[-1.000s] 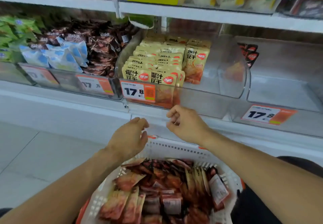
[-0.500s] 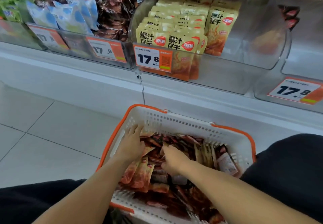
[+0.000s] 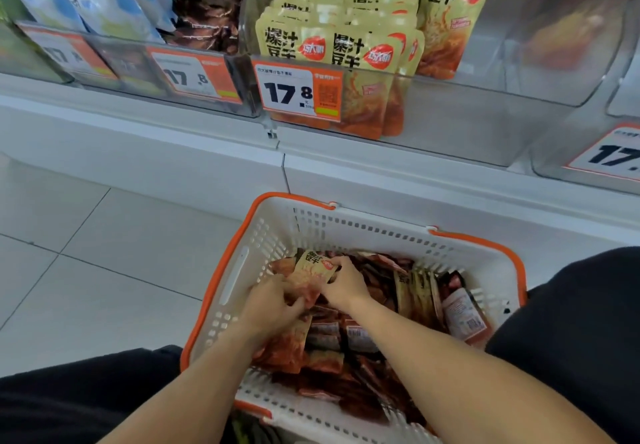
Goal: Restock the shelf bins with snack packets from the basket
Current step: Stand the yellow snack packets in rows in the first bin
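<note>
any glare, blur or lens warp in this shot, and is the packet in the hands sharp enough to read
Head view: wide-angle warp bows the shelf edge and basket; soft glare and reflections haze the clear bin wall; light is even, with faint shadows. The packet held by the left hand and right hand is slightly blurred, its print not readable, while the price tag stays sharp.

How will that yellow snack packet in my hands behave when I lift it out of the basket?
The yellow snack packet is a thin flat pouch, so it is probably light and a bit floppy. Both the left hand and right hand pinch it; its glossy film may slip. It should lie flat, not roll.
</note>
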Tool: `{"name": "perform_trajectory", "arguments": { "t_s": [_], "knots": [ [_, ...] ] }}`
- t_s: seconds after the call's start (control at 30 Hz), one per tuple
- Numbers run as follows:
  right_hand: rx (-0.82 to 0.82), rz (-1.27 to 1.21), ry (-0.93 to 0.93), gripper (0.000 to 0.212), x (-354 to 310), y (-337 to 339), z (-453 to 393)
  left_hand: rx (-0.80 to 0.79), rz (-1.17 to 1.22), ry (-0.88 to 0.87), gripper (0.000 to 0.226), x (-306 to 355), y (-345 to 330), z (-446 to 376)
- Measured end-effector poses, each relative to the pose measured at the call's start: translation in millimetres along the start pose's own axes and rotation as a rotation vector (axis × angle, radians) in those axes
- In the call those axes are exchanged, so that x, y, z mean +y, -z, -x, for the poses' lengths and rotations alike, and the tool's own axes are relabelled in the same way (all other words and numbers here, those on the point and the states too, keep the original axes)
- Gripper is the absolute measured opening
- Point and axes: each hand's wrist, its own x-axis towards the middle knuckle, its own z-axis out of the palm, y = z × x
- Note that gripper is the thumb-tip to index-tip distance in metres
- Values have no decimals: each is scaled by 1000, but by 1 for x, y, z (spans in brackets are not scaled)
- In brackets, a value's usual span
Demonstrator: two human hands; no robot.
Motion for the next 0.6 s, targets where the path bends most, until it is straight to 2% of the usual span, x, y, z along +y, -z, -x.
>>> {"name": "perform_trajectory", "arguments": {
  "t_s": [0.1, 0.17, 0.23, 0.3, 0.37, 0.4, 0.5, 0.53, 0.6],
  "knots": [
    [41, -37, 4, 79, 2, -9, 3, 74, 103, 66, 23, 5, 0, 0],
    [-8, -73, -21, 88, 1, -10, 6, 159, 203, 137, 15, 7, 2, -2],
    [-119, -41, -24, 80, -6, -6, 8, 211, 284, 167, 29, 7, 3, -4],
    [-208, 50, 58, 59, -13, 2, 8, 185, 369, 201, 42, 10, 8, -7],
    [-246, 103, 127, 42, -24, 14, 10, 108, 451, 241, 41, 18, 19, -9],
    [-258, 103, 149, 37, -31, 23, 12, 41, 496, 251, 33, 22, 29, -12],
    [-378, 145, 196, 28, -62, 57, 28, -281, 524, 236, 18, 32, 74, -18],
    [-411, 153, 197, 30, -75, 70, 34, -361, 453, 183, 18, 37, 91, -20],
    [-369, 265, 243, 46, -100, 96, 42, -443, 244, 52, 25, 55, 127, -21]
  ]
}}
